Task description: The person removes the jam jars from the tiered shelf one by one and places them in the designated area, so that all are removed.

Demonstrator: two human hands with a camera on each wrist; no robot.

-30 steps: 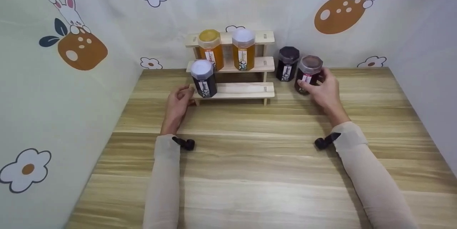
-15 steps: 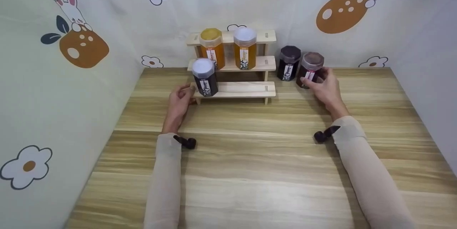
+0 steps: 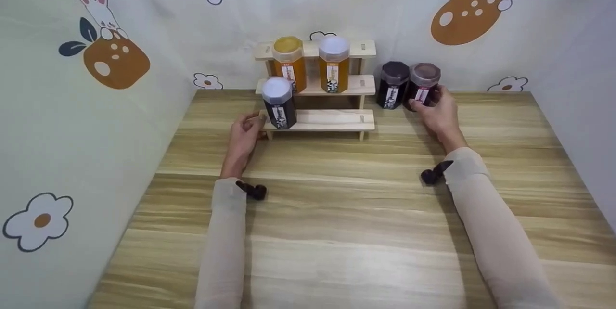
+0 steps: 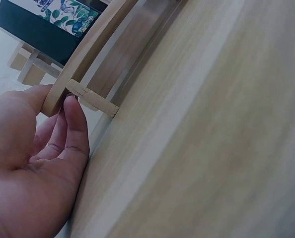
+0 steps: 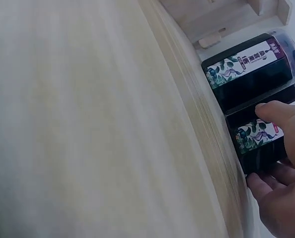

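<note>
My left hand (image 3: 243, 141) pinches the left end of the lowest shelf of a three-step wooden rack (image 3: 332, 119); in the left wrist view the thumb lies on top of the shelf end (image 4: 63, 91), fingers beneath. My right hand (image 3: 442, 117) grips a dark red jar (image 3: 424, 88) with a clear lid, thumb on its front and fingers round the far side. It stands right against a dark purple jar (image 3: 393, 86) to the right of the rack. In the right wrist view the held jar (image 5: 264, 136) is upright on the table, its label partly covered by the thumb.
On the lowest shelf's left end stands a dark jar (image 3: 281, 107) with a white top. Two amber jars, one yellow-topped (image 3: 291, 68) and one white-topped (image 3: 334, 68), stand on the middle shelf. A printed cloth wall (image 3: 269, 1) rises behind the wooden table (image 3: 337, 212).
My right hand has moved the dark red jar back and to the left, closing the gap to the dark purple jar. The left hand keeps its hold on the rack.
</note>
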